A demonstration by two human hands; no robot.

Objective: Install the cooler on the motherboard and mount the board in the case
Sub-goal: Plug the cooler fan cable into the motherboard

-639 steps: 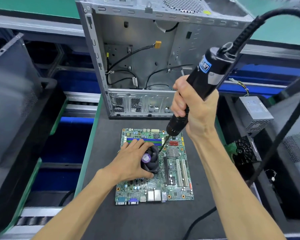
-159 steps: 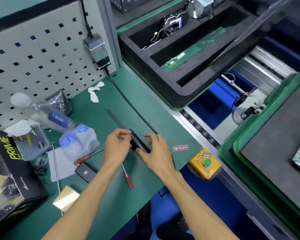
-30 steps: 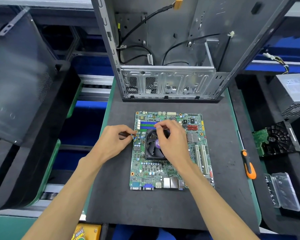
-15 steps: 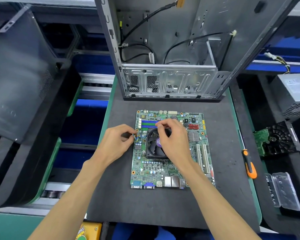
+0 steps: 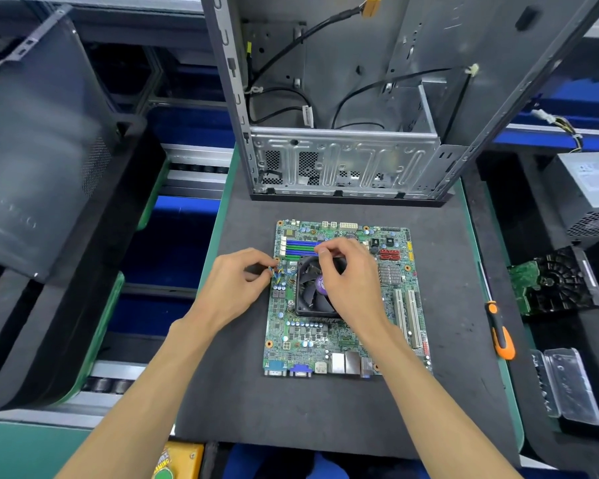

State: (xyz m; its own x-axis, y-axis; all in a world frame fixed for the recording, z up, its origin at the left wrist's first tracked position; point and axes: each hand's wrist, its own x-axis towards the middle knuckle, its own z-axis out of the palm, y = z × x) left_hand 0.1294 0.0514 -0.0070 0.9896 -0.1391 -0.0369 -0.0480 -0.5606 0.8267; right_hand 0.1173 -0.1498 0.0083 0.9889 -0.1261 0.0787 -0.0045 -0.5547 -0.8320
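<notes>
Head view, standing right by the bench: the left hand [image 5: 237, 288] is pinching the cooler's thin coloured fan wires [image 5: 281, 271] between thumb and fingertips, just at the left edge of the motherboard [image 5: 343, 299]. Right beside that pinch, toward the middle of the board, sits the cooler [image 5: 313, 288], black fan with a purple hub sticker, flat on the board. The right hand [image 5: 348, 274] lies over the fan's top right part with its fingers curled in a pinch at the far edge of the fan, near the blue and green memory slots. Can't tell what it's actually holding, maybe more of the wire, maybe nothing. So progress-wise I'd say the cooler is on the board and looks seated, and they're at the fan cable bit, routing it or getting it to its header. I can't see from here whether the plug is in or whether the mounting screws are all down. What's clearly left: the board is lying on the dark mat [image 5: 325, 409] on the near side of the hands, and the open case [image 5: 343, 160] stands beyond them with nothing mounted in it, loose cables hanging inside. An orange-handled screwdriver [image 5: 500, 335] lies on the mat well off to the right of the hands, untouched.
</notes>
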